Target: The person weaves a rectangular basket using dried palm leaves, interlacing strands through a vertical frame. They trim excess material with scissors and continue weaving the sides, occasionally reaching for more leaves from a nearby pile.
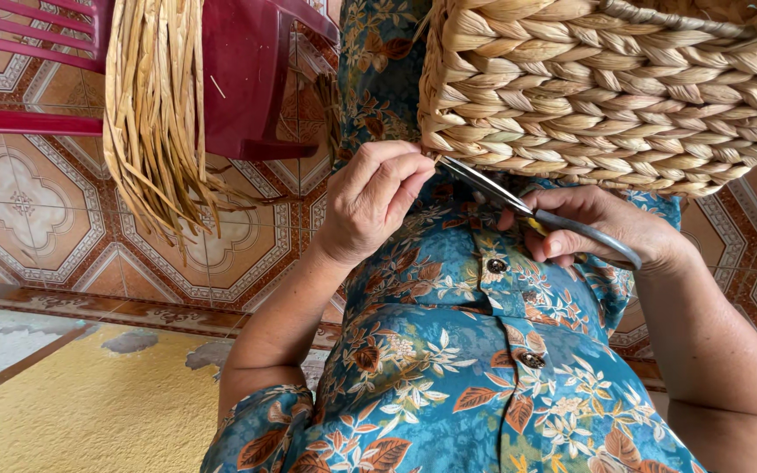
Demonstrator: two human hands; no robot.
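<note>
Blue floral dress [449, 368] bottom centre | woven basket [606, 88] upper right, on lap within reach | left hand [374, 197] pinches its corner, steadying | right hand [606, 229] clasps scissors [501, 194], blades nearly closed, aimed at pinch

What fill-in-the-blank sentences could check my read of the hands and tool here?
1. The right hand grips a pair of grey-handled ____.
2. The blade tips point at the left hand, whose fingers pinch at the lower corner of the woven ____.
3. A bundle of dried fibre strands hangs over a plastic chair coloured ____.
Missing words: scissors; basket; red.
</note>
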